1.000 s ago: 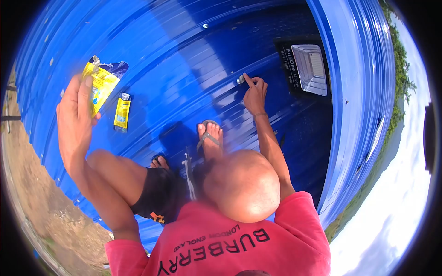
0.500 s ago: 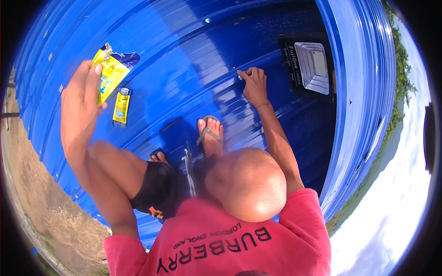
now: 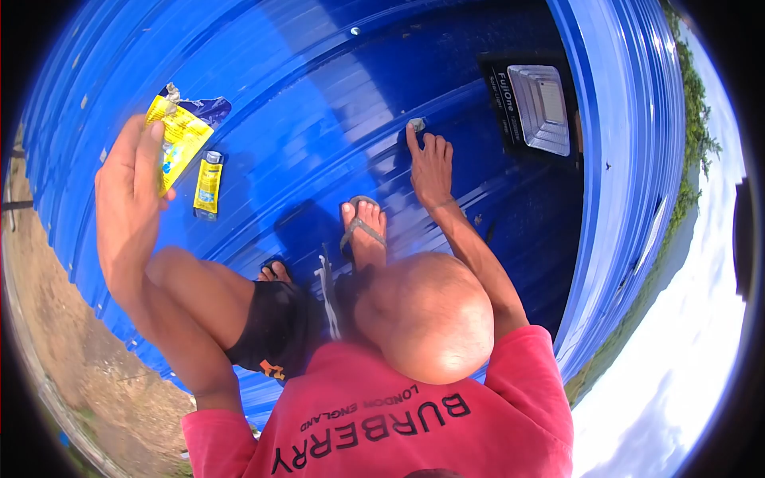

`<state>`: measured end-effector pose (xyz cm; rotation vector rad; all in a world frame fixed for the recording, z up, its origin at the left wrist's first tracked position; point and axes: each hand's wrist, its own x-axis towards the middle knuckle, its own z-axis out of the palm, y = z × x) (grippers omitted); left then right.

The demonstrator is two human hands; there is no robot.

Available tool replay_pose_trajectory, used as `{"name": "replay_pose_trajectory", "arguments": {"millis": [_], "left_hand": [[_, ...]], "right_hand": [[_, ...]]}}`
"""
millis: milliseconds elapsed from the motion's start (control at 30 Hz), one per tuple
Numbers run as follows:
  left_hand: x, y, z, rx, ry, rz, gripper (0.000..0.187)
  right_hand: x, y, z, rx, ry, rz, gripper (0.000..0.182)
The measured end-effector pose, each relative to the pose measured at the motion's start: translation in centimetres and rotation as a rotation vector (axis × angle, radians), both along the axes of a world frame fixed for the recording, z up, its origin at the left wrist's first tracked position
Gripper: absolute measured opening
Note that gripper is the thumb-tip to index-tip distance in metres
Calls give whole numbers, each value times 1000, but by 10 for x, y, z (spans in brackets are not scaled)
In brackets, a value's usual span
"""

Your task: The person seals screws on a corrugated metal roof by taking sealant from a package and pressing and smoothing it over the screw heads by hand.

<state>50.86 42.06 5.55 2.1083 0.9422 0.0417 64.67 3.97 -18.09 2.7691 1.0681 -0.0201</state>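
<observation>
My left hand [image 3: 127, 187] is closed on a torn yellow and dark blue packet [image 3: 182, 135], pinched between thumb and fingers. A small yellow tube [image 3: 208, 185] with a dark end lies on the blue corrugated metal sheet [image 3: 263, 151] beside it. Farther right, my right hand [image 3: 433, 171] has its index finger stretched out, with the other fingers apart and partly bent. That fingertip touches a small pale grey-green blob [image 3: 418, 125] on a ridge of the sheet. Nothing is gripped in the right hand.
A boxed solar light [image 3: 538, 110] rests at the right, near a raised blue sheet edge [image 3: 586, 199]. Another pale spot [image 3: 355, 31] shows on the sheet higher up. My sandalled foot [image 3: 365, 227] stands between the hands. Bare ground [image 3: 88, 334] lies beyond the left edge.
My right hand has shifted slightly left and down and changed from bunched fingers to an extended index finger, exposing the pale blob. My left hand has moved a little left and down with the packet.
</observation>
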Motion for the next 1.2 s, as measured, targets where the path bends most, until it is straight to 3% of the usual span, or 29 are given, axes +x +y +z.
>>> {"name": "replay_pose_trajectory", "arguments": {"millis": [300,500,700,833,1067,1200], "left_hand": [[-5,-1,0,-19,-45,30,40],[-5,-2,2,-7,-36,21,39],[-5,-2,0,23,-17,8,39],[-4,-3,2,7,-6,11,39],[-2,-2,1,10,3,5,39],[-5,-1,-2,-2,-10,-14,40]], "right_hand": [[26,-9,-13,13,-59,-42,61],[0,-13,-22,267,333,-388,84],[-29,12,-48,484,400,-628,96],[-37,39,-46,445,442,-733,104],[-51,44,-49,424,495,-630,102],[-39,32,-25,407,379,-555,88]]}}
